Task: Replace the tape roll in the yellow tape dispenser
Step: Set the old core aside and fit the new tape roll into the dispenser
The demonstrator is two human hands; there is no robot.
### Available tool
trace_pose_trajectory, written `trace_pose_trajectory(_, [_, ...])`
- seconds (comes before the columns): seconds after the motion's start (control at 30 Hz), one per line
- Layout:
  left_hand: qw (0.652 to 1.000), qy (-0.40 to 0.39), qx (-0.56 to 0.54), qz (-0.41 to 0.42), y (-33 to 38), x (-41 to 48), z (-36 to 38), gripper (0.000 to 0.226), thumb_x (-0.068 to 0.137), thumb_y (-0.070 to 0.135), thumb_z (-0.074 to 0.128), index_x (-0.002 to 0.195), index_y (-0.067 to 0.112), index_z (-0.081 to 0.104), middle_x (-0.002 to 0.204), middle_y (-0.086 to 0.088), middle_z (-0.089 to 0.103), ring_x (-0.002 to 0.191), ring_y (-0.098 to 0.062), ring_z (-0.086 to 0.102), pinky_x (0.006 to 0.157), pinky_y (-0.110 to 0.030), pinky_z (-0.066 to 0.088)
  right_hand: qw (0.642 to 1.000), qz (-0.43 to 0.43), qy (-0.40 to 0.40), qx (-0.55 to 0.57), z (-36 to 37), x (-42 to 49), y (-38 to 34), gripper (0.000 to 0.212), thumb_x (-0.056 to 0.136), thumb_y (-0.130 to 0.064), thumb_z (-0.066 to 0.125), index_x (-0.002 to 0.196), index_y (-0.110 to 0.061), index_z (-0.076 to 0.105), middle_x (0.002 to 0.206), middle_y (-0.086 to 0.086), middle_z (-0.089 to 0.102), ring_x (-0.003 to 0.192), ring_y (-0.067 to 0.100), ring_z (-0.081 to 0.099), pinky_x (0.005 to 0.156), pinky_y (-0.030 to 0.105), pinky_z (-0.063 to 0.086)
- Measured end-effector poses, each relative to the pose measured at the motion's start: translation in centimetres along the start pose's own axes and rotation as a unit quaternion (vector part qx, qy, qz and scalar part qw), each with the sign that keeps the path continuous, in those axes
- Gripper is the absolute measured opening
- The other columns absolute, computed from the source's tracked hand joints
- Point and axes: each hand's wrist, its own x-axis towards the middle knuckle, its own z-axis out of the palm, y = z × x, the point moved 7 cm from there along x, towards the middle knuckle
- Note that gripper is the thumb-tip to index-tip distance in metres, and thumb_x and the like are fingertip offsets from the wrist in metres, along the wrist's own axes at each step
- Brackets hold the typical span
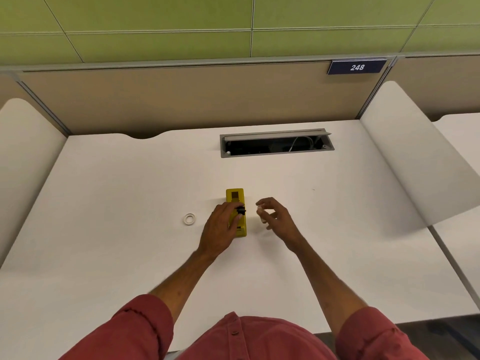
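The yellow tape dispenser [235,197] lies lengthwise on the white desk [130,190], near its middle. My left hand [220,227] rests over its near half, fingers pinching a small black spindle [241,210] at the dispenser's top. Just right of the dispenser, my right hand [276,216] hovers with a clear tape roll [261,213] held between thumb and fingertips. A small white ring, an empty tape core [189,219], lies flat on the desk to the left of my left hand.
An open grey cable hatch [276,146] with wires inside is set into the desk at the back. Curved white side dividers [415,157] flank the desk. A beige partition with a "248" sign [357,67] stands behind.
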Motion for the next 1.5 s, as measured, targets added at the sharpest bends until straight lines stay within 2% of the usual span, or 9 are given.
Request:
trace_pose_trajectory(0.17, [1.0, 0.009, -0.022, -0.008, 0.3, 0.2, -0.2, 0.033, 0.111, 0.028, 0.057, 0.144, 0.025, 0.058, 0.135, 0.003, 0.067, 0.122, -0.017, 0.064, 0.1, -0.032, 0.056, 0.975, 0.065, -0.061, 0.205, 1.1, 0.7, 0.0, 0.028, 0.106, -0.018, 0.071, 0.133, -0.011, 0.069, 0.113, 0.011, 0.072, 0.096, 0.027, 0.067, 0.088, 0.04, 0.057])
trace_pose_trajectory(0.37, [0.999, 0.023, -0.025, 0.003, 0.5, 0.6, -0.7, 0.028, 0.111, 0.03, 0.055, 0.138, 0.024, 0.06, 0.134, 0.003, 0.066, 0.12, -0.016, 0.064, 0.099, -0.032, 0.057, 0.974, 0.058, -0.081, 0.206, 1.9, 1.1, 0.4, 0.057, 0.094, 0.02, 0.064, 0.145, -0.004, 0.059, 0.132, 0.015, 0.066, 0.107, 0.03, 0.062, 0.094, 0.041, 0.05])
trace_pose_trajectory(0.53, [0.999, 0.029, -0.038, 0.005, 0.9, 1.0, -0.7, 0.031, 0.112, 0.027, 0.054, 0.142, 0.028, 0.056, 0.132, 0.005, 0.066, 0.118, -0.013, 0.062, 0.098, -0.029, 0.053, 0.965, 0.066, -0.079, 0.24, 1.9, 1.4, 0.5, 0.048, 0.1, 0.009, 0.065, 0.146, -0.005, 0.06, 0.147, 0.027, 0.061, 0.102, 0.036, 0.067, 0.094, 0.044, 0.052])
trace_pose_trajectory(0.7, [0.999, 0.021, -0.048, 0.009, 1.4, 1.6, -0.4, 0.024, 0.111, 0.028, 0.054, 0.135, 0.028, 0.056, 0.128, 0.008, 0.067, 0.115, -0.012, 0.062, 0.095, -0.029, 0.053, 0.94, 0.07, -0.129, 0.309, 2.6, 1.2, 0.6, 0.052, 0.105, 0.004, 0.063, 0.151, -0.015, 0.049, 0.127, 0.022, 0.069, 0.111, 0.037, 0.067, 0.113, 0.051, 0.05])
trace_pose_trajectory(0.83, [0.998, 0.023, -0.049, 0.014, 1.7, 1.8, -0.4, 0.024, 0.112, 0.024, 0.053, 0.134, 0.026, 0.06, 0.129, 0.007, 0.069, 0.113, -0.008, 0.063, 0.089, -0.002, 0.044, 0.935, 0.064, -0.151, 0.313, 3.0, 1.3, 0.6, 0.05, 0.104, 0.006, 0.065, 0.149, -0.009, 0.051, 0.129, 0.016, 0.07, 0.117, 0.033, 0.068, 0.123, 0.055, 0.044])
trace_pose_trajectory(0.93, [0.998, 0.022, -0.05, 0.015, 1.9, 1.8, -0.3, 0.024, 0.111, 0.022, 0.054, 0.134, 0.025, 0.062, 0.127, 0.005, 0.071, 0.107, -0.003, 0.061, 0.089, 0.007, 0.038, 0.94, 0.058, -0.146, 0.304, 2.9, 1.4, 0.6, 0.057, 0.098, 0.015, 0.067, 0.149, -0.006, 0.051, 0.132, 0.017, 0.069, 0.119, 0.033, 0.067, 0.124, 0.058, 0.042])
trace_pose_trajectory(1.13, [0.998, 0.023, -0.05, 0.014, 1.8, 1.9, -0.4, 0.023, 0.11, 0.02, 0.056, 0.13, 0.027, 0.064, 0.126, 0.008, 0.073, 0.113, -0.01, 0.066, 0.094, -0.003, 0.044, 0.946, 0.038, -0.128, 0.294, 2.7, 1.7, 0.6, 0.056, 0.095, 0.019, 0.068, 0.145, -0.002, 0.054, 0.144, 0.032, 0.06, 0.116, 0.038, 0.068, 0.119, 0.06, 0.047])
trace_pose_trajectory(1.27, [0.998, 0.031, -0.043, 0.015, 1.7, 1.9, -0.3, 0.026, 0.11, 0.017, 0.056, 0.134, 0.022, 0.065, 0.129, 0.003, 0.072, 0.116, -0.013, 0.067, 0.101, -0.023, 0.053, 0.956, 0.039, -0.13, 0.261, 2.7, 1.5, 0.2, 0.052, 0.101, 0.005, 0.07, 0.148, -0.014, 0.06, 0.144, 0.022, 0.067, 0.111, 0.035, 0.071, 0.104, 0.054, 0.057])
trace_pose_trajectory(1.5, [0.998, 0.034, -0.03, 0.031, 1.6, 1.8, -0.5, 0.027, 0.11, 0.015, 0.056, 0.135, 0.02, 0.066, 0.13, 0.001, 0.072, 0.116, -0.015, 0.066, 0.101, -0.028, 0.055, 0.964, 0.05, -0.122, 0.229, 2.6, 1.2, 0.2, 0.048, 0.102, -0.009, 0.074, 0.146, -0.024, 0.064, 0.139, 0.013, 0.072, 0.103, 0.032, 0.069, 0.093, 0.049, 0.057])
